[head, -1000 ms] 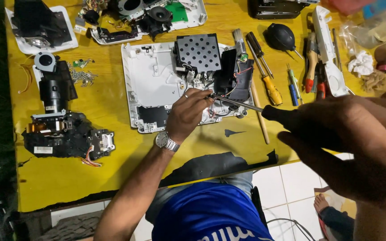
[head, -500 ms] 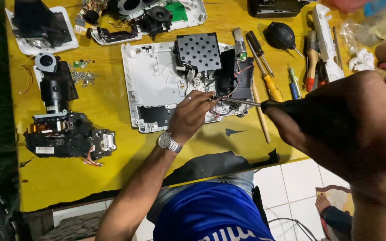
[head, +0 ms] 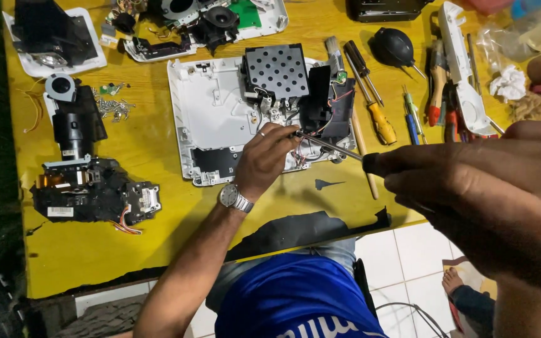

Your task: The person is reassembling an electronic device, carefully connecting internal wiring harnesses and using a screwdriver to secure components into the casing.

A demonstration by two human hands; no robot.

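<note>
Left hand [head: 264, 159]: resting on the near right part of the open white casing [head: 211, 116], fingers curled tight around the tip end of the screwdriver [head: 330, 147], pinching small parts there; what's pinched is too small to tell.
Right hand [head: 489, 194]: huge and close to the camera on the right, closed around the dark handle of that same screwdriver, shaft running left toward the casing.
Casing spot: mid table, black perforated plate [head: 277, 70] and a tangle of wires at its far right corner.
Right of casing: pretty cramped, with a yellow-handled screwdriver [head: 374, 109], wooden-handled brush [head: 352, 119], black rubber blower [head: 394, 47], then a pile of pliers and tools.
Left of casing: black optical block [head: 92, 191] near the left side, small heap of screws [head: 113, 107] further back.
Open room: bare yellow table [head: 158, 231] between optical block and wrist, plus a strip along the near edge.
Near edge: chipped and ragged, dark torn patch just right of the forearm, tiled floor below.
</note>
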